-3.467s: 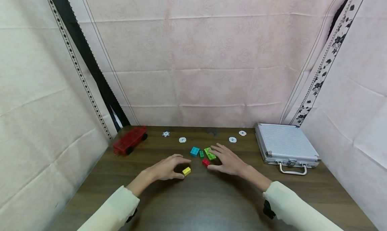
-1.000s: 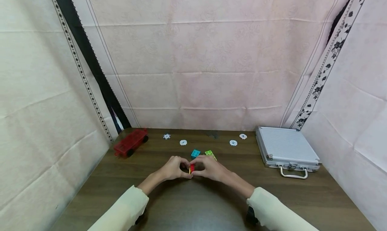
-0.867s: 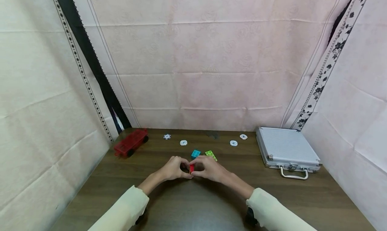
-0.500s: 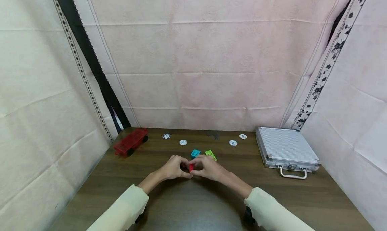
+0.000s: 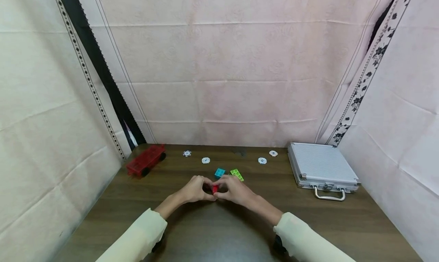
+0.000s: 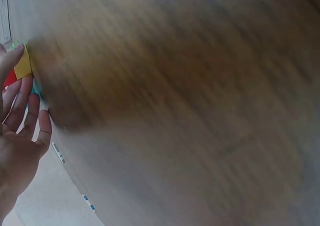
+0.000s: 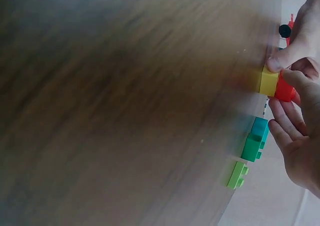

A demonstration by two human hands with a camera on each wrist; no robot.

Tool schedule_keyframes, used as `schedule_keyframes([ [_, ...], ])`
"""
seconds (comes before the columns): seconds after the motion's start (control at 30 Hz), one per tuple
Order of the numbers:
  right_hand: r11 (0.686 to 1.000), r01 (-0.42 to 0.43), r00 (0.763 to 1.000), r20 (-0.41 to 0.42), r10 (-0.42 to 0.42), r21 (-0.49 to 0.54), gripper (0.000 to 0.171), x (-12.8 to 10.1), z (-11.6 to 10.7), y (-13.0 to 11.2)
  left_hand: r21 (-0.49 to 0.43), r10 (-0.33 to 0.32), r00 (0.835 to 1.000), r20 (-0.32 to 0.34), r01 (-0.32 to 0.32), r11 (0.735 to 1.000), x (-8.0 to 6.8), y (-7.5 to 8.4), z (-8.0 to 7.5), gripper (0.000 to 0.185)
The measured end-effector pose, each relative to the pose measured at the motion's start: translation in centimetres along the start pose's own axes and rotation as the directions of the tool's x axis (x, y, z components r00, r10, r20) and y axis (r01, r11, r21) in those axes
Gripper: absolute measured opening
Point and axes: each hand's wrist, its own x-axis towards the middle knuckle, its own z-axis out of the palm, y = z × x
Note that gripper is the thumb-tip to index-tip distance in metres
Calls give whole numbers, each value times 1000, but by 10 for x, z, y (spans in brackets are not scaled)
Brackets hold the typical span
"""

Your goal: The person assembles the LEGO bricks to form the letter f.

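Both hands meet in the middle of the brown surface (image 5: 219, 231). The left hand (image 5: 193, 190) and the right hand (image 5: 236, 190) hold two small bricks stuck together, a red brick (image 5: 215, 189) and a yellow brick (image 7: 268, 81). The fingers (image 7: 283, 58) of the left hand pinch the yellow brick, and the right hand's fingers (image 7: 305, 81) are curled round the red brick. The two bricks sit just above the surface, between the two hands. Just behind the hands lie a blue brick (image 5: 219, 173) and a light green brick (image 5: 237, 174), close to each other. In the right wrist view a darker green brick (image 7: 252, 148) touches the blue one. Farther back are four white chips (image 5: 205, 160) in a loose row. A red toy cart (image 5: 144, 160) stands at the far left, and a shut silver case (image 5: 321, 169) lies at the right.
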Motion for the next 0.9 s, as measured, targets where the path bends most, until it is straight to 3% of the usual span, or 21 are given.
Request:
schedule_keyframes([
  [0.27, 999, -3, 1000, 0, 3, -43, 33, 0, -2, -4, -33, -4, 1000, 20, 5, 999, -1, 4, -3, 28],
  [0.67, 999, 48, 999, 3, -48, 19, 42, -7, -7, 8, 21, 27, 999, -18, -26, 999, -4, 4, 1, 21],
  [0.9, 998, -43, 989, -141, 49, 47, 35, -9, -34, 22, 17, -9, 1000, -3, 9, 1000, -3, 6, 0, 30],
])
